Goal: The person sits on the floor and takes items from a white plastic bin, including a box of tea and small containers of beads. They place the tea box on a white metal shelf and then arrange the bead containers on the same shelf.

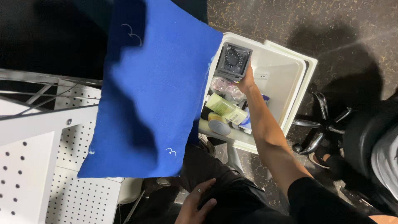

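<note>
White plastic bin at far right takes the right hand, clamped on a dark square boxed item held above its bottles, while the left hand rests slack-open on the near thigh.

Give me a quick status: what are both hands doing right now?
Right hand grips grey square box over white bin. Left hand rests open on lap. Blue cushion overlaps the bin's left edge.

Dim floor w/ hard shadows, bright glare on white bin, slight motion blur
</note>
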